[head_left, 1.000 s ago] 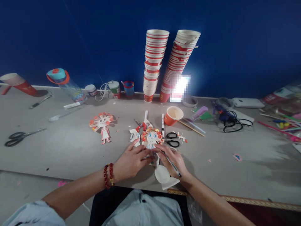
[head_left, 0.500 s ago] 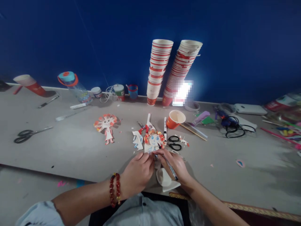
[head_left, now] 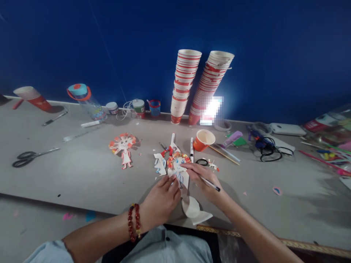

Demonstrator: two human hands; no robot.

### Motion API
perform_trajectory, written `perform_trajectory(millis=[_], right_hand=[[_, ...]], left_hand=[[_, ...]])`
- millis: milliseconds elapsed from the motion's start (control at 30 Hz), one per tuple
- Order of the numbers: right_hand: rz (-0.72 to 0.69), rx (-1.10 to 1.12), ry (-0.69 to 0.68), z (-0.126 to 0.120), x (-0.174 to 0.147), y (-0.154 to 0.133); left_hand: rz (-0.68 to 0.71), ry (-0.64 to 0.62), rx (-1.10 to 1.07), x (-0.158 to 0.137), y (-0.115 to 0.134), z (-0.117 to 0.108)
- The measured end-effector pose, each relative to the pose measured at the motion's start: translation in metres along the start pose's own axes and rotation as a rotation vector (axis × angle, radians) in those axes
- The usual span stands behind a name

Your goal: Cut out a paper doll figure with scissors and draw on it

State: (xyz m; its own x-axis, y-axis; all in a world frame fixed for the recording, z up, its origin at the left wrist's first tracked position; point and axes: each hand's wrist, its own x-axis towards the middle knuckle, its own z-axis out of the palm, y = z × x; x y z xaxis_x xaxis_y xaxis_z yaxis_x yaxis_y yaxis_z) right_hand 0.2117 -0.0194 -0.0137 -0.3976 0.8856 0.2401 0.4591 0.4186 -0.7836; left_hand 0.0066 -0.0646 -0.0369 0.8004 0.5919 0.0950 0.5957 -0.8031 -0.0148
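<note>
In front of me lies a paper cut-out doll [head_left: 179, 164] with a drawn blue-eyed face, orange-red hair scraps and a blue-outlined body. My left hand [head_left: 163, 193], with a red bead bracelet [head_left: 134, 221] at the wrist, has its fingers bent onto the doll's lower edge, pinching the paper. In my right hand [head_left: 204, 179] is a slim pen [head_left: 210, 183], its tip hidden by the fingers beside the doll's face. Black-handled scissors [head_left: 202, 162] lie partly hidden beyond that hand. A round white paper piece [head_left: 190, 206] sits near the table edge.
Two tall stacks of paper cups [head_left: 182, 91] lean at the blue wall. An orange-red cup [head_left: 204, 140], a marker [head_left: 192, 149] and paper scraps surround the work. Leftward are a finished-looking paper doll [head_left: 126, 155], scissors [head_left: 30, 157] and a water bottle [head_left: 87, 104]. Cables [head_left: 270, 149] lie right.
My right hand has moved up over the doll's face, and its pen lies flatter. More of the doll's blue-lined body shows. My left hand stays nearly in place.
</note>
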Motion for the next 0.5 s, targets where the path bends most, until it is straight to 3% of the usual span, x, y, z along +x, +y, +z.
perform_trajectory(millis=[133,500], right_hand=[[0.076,0.072,0.001,0.011,0.021,0.005],[-0.049,0.021,-0.056,0.025,0.033,0.012]], left_hand=[[-0.01,-0.033,-0.036,0.003,-0.001,-0.006],[0.003,-0.003,-0.038,0.0,-0.001,0.001]])
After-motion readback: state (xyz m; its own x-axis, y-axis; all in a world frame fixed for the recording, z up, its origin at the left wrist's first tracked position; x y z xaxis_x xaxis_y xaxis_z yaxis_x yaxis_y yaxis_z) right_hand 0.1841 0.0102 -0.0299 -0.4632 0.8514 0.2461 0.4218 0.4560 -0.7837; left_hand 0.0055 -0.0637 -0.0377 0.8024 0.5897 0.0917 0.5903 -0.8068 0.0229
